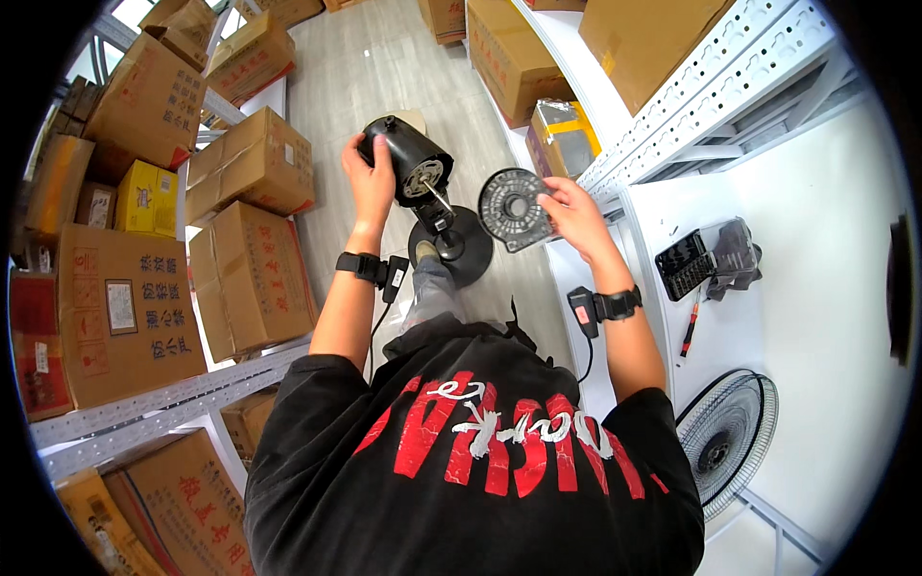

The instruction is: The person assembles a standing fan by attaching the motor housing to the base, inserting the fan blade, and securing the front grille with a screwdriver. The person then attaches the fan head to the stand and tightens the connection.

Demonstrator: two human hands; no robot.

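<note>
My left hand (370,182) is wrapped around the side of a black fan motor housing (408,149), thumb on top. The housing's open face shows a pale round motor front with a thin metal shaft (438,196) sticking out. Below it, the stand runs down to a black round base (471,252) on the floor beside my foot. To the right, apart from the motor, a dark round slotted cover (512,209) is gripped at its edge by my right hand (574,219).
On the white shelf at right lie a black gridded rectangular thing (685,266), a crumpled grey plastic bag (736,257), a red-and-black screwdriver (691,326) and a round fan grille (727,444). Cardboard boxes (254,278) fill racks on the left; more boxes (514,58) stand ahead.
</note>
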